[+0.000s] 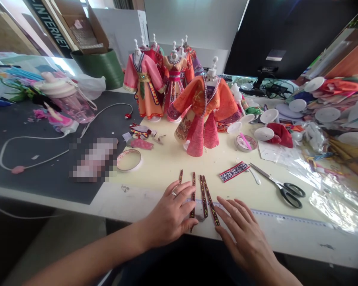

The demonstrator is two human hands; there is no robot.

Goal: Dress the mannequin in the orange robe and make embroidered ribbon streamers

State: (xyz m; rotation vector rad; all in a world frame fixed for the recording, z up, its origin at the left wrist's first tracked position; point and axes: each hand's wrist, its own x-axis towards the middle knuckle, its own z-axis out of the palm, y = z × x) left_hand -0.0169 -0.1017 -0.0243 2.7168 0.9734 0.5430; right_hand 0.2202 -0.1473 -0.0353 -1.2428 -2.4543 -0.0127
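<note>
Several narrow dark patterned strips lie near the table's front edge. My left hand [171, 212] rests with fingers spread over the left strips, partly covering them, its fingertips on the strip [193, 190] beside them. Two more strips lie close together between my hands, one upright in view [203, 196] and one slanting [211, 200]. At the lower end of the slanting strip, my right hand [244, 226] touches it with its fingers apart. A wider blue and white patterned ribbon piece [234, 172] lies farther back to the right.
Black-handled scissors [282, 184] lie open at right, beside clear plastic [334, 206]. A small robe on a stand [204, 111] is at centre, with several dressed stands behind it. A tape roll [129, 160] sits at left. A ruler [286, 219] lies along the front edge.
</note>
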